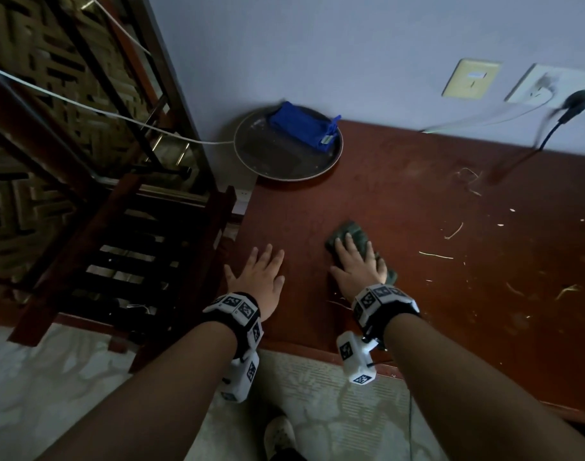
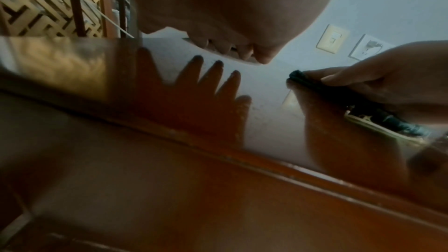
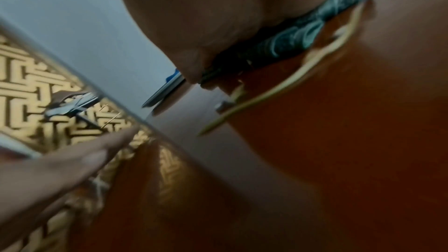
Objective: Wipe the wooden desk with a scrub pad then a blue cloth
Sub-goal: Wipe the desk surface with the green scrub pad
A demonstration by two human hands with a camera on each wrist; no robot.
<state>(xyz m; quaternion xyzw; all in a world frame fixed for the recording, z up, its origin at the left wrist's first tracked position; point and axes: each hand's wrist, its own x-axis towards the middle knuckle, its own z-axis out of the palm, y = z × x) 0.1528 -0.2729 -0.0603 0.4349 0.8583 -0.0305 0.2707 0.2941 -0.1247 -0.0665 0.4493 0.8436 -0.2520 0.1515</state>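
A dark green scrub pad [image 1: 352, 231] lies on the reddish wooden desk [image 1: 417, 201], and my right hand [image 1: 356, 262] presses flat on it with straight fingers. The right wrist view shows the pad [image 3: 303, 33] squeezed under my palm, with pale straw-like bits beside it. My left hand [image 1: 263, 274] rests flat and spread on the desk near its left edge, holding nothing; the left wrist view shows its reflection in the glossy top. A folded blue cloth [image 1: 302, 128] lies on a round dark tray [image 1: 251, 158] at the desk's back left corner.
Pale debris strands [image 1: 435, 255] and specks litter the desk to the right of the pad. A black plug and cable [image 1: 573, 106] hang from a wall socket at the back right. A dark wooden rack [image 1: 128, 247] stands left of the desk.
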